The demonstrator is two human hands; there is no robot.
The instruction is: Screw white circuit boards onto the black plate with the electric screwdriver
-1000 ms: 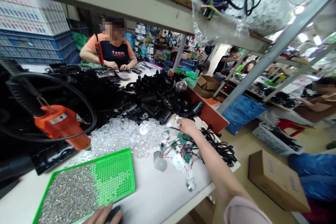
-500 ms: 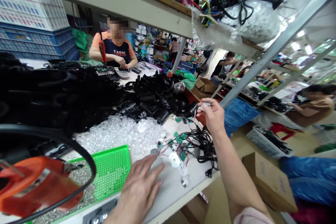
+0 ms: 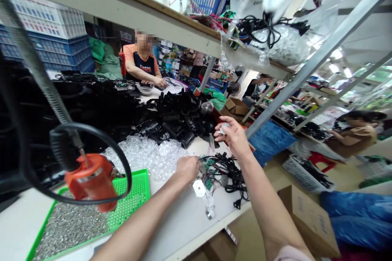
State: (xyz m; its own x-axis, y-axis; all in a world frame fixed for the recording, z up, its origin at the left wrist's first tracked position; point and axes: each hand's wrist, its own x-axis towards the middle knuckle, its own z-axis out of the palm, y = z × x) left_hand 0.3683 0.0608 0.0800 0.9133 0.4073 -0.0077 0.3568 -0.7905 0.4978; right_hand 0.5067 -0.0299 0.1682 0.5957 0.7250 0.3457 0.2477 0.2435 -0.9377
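Note:
My right hand (image 3: 232,136) is raised above the table's far corner, its fingertips pinching a small whitish piece (image 3: 223,128). My left hand (image 3: 187,169) rests fingers-down at the edge of a cluster of small green circuit boards (image 3: 208,175) with thin red wires. Beside those boards lies a tangle of black cables (image 3: 229,169), and a white disc (image 3: 199,188) sits just below. A heap of clear plastic domes (image 3: 147,157) spreads left of my left hand. Whatever lies under my left fingers is hidden.
An orange hanging power tool (image 3: 90,183) dangles left of my hands above a green perforated tray (image 3: 130,193) of small silver parts. Black plastic parts (image 3: 174,118) are piled behind. A person (image 3: 141,63) works across the table, beneath a shelf (image 3: 122,12) overhead.
My left hand has moved up the table to the circuit boards. My right hand has shifted slightly left. The view has tilted upward, and the orange tool now hangs nearer my hands.

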